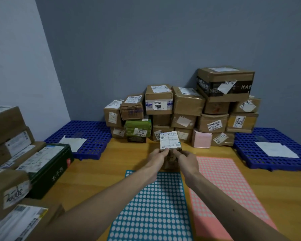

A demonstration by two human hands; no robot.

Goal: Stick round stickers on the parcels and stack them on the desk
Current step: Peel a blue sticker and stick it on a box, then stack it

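— If you start at the left edge, what's on there?

— lol ok: a pile of brown cardboard parcels with white labels (7,136), then a long dark green box (49,169) right against it. Next over is a blue perforated plastic mat (90,131) with a white sheet of paper (75,142) on it. All of that sits on the orange wooden desk (97,173).

— And the middle?

— A teal sheet of round white stickers (155,206) lies flat, nearest the camera. Past its far end, the left hand (157,158) and right hand (185,158) both grip a small brown parcel with a crinkled white label (170,140). Their fingers are curled onto its near lower edge. The parcel is in front of the big stack of brown cardboard boxes (186,108), which stands against the grey wall (163,40). Can't tell if it touches the desk.

— Right side?

— A small pink box (202,138) sits at the stack's foot. A pink sheet of round stickers (229,174) lies just beside the teal one, and a second blue perforated mat (247,146) carries another white paper (276,150).
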